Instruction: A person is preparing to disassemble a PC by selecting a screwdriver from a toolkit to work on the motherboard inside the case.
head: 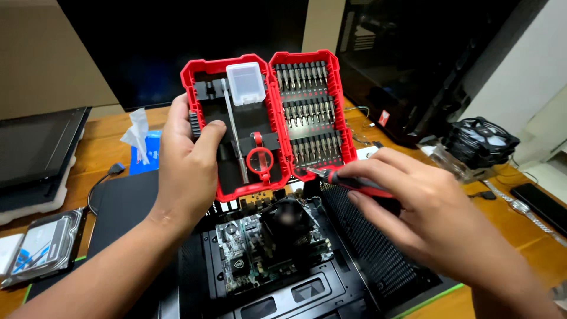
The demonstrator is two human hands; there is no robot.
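Single head-worn view, angled downward and forward from close range over the table [106, 147]; both forearms enter from the lower edge, with the far wall in upper frame.

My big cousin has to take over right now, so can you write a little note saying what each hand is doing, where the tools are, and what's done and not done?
Left hand: holds the open red bit case upright by its left half, thumb on the inside.
Right hand: grips a red-and-black screwdriver, its tip at the case's lower edge, under the rows of bits.
Below: an open black computer case on the wooden desk, with the motherboard and its cooler fan showing.
Done: bit case opened, screwdriver taken out.
Left: the screwdriver has not yet touched the board.
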